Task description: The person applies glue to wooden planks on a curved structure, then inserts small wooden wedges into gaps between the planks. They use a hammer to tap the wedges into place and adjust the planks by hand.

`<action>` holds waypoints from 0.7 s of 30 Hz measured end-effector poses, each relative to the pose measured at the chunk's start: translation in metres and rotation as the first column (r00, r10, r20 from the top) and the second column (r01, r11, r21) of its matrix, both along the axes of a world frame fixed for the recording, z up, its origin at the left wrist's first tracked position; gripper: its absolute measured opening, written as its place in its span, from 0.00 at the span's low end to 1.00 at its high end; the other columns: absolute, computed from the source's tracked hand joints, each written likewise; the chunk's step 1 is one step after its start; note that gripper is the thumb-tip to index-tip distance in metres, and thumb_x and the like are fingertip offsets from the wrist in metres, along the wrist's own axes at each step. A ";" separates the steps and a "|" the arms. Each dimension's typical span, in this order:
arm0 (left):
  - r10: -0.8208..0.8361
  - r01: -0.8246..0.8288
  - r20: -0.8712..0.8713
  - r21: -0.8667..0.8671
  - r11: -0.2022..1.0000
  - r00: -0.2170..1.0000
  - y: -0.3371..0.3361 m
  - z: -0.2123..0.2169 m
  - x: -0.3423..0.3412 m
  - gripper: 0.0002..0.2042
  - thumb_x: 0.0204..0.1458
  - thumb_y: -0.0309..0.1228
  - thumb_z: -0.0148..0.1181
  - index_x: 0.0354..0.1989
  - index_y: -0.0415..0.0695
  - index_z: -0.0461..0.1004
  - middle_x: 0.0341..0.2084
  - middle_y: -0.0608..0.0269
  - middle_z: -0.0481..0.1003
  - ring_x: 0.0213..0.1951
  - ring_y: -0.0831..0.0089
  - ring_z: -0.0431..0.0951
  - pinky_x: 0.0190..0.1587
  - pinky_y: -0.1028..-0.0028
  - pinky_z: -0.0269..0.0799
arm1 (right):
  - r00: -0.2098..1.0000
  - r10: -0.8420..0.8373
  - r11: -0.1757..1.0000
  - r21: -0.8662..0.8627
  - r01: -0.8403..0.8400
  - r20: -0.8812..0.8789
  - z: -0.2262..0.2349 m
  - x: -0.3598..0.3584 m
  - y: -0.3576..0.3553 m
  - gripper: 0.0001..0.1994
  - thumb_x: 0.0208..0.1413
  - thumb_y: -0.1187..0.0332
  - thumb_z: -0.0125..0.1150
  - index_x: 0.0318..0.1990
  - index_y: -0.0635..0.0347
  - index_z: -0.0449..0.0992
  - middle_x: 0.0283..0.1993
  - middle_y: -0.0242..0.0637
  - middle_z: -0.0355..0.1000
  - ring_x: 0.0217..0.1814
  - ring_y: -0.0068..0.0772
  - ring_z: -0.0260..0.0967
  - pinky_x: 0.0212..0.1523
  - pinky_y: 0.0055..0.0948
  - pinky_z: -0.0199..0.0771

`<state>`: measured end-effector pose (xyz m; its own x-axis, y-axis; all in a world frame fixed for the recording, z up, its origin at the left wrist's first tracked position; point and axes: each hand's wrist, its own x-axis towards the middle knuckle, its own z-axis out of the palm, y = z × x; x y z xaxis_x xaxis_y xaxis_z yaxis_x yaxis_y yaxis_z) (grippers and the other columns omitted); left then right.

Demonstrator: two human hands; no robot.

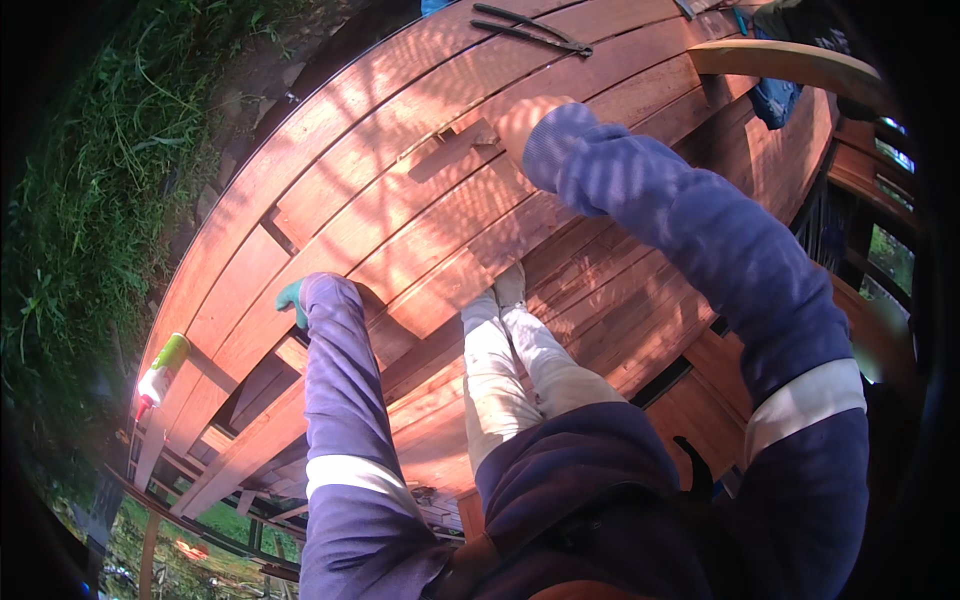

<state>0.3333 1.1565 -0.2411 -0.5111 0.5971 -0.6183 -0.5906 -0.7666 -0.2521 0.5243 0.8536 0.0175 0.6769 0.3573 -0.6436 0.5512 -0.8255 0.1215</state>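
Observation:
Reddish-brown deck boards (400, 230) run diagonally under both hands. My right hand (533, 122) is stretched far forward over them, fingers bunched at a small brown wooden block (484, 133); its fingertips are partly hidden. Just left of the block, a dark narrow slot (445, 135) shows between two boards. My left hand (291, 297), in a green glove, rests at the boards near a gap. The sleeve covers most of it, so its fingers hardly show.
Long-handled pincers (535, 30) lie on the far boards. A green and white bottle with a red nozzle (163, 372) lies at the left edge, beside openings in the decking. A curved wooden piece (790, 62) and blue cloth (775, 100) are at far right. Grass (110, 190) borders the left.

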 end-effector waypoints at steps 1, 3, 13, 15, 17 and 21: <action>0.017 -0.017 0.093 0.002 1.000 0.996 -0.002 -0.001 0.002 0.27 0.60 0.56 0.51 0.63 0.54 0.69 0.55 0.63 0.79 0.57 0.59 0.77 0.63 0.40 0.58 | 0.999 0.032 0.999 -0.037 -0.032 0.023 -0.001 -0.002 -0.002 0.06 0.54 0.65 0.65 0.35 0.54 0.85 0.34 0.35 0.82 0.41 0.38 0.83 0.40 0.36 0.83; 0.051 -0.052 0.195 -0.001 0.999 0.979 -0.002 -0.003 0.005 0.27 0.60 0.56 0.51 0.64 0.55 0.68 0.55 0.64 0.79 0.57 0.59 0.77 0.63 0.40 0.57 | 0.984 0.102 0.992 -0.084 -0.091 0.145 -0.004 -0.010 -0.003 0.06 0.53 0.66 0.65 0.34 0.54 0.85 0.34 0.36 0.82 0.41 0.39 0.83 0.40 0.36 0.83; 0.172 -0.186 0.337 0.011 0.982 0.926 0.016 -0.031 -0.003 0.28 0.62 0.54 0.50 0.69 0.58 0.64 0.57 0.68 0.78 0.60 0.60 0.76 0.65 0.39 0.54 | 0.995 0.097 0.991 -0.086 -0.098 -0.009 -0.007 -0.001 -0.007 0.13 0.56 0.73 0.59 0.47 0.50 0.83 0.39 0.41 0.82 0.45 0.44 0.82 0.46 0.40 0.83; 0.186 -0.214 0.327 0.052 0.975 0.927 0.019 -0.026 -0.003 0.29 0.62 0.53 0.50 0.70 0.58 0.63 0.58 0.69 0.78 0.60 0.60 0.76 0.65 0.38 0.53 | 0.991 0.118 0.988 -0.103 -0.112 0.054 -0.010 -0.011 -0.012 0.14 0.57 0.72 0.58 0.49 0.48 0.82 0.38 0.40 0.82 0.43 0.44 0.82 0.44 0.40 0.83; 0.212 -0.236 0.317 0.041 0.971 0.925 0.016 -0.012 0.000 0.29 0.63 0.53 0.50 0.71 0.59 0.62 0.58 0.70 0.78 0.61 0.61 0.75 0.65 0.38 0.53 | 0.979 0.170 0.984 -0.067 -0.164 0.114 -0.011 -0.020 -0.024 0.11 0.61 0.67 0.56 0.49 0.49 0.81 0.38 0.37 0.82 0.43 0.44 0.82 0.41 0.41 0.83; 0.206 -0.244 0.530 0.000 0.970 0.822 -0.002 0.026 0.014 0.22 0.62 0.51 0.55 0.63 0.63 0.73 0.59 0.70 0.77 0.60 0.64 0.76 0.62 0.34 0.54 | 0.987 0.136 0.989 -0.067 -0.130 0.090 -0.015 -0.030 -0.033 0.11 0.64 0.64 0.53 0.49 0.50 0.80 0.37 0.38 0.81 0.40 0.44 0.82 0.36 0.41 0.83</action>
<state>0.3468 1.1548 -0.2153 -0.2478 0.5537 -0.7950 -0.1693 -0.8327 -0.5272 0.4946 0.8210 0.0027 0.6844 0.4100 -0.6029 0.6392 -0.7352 0.2257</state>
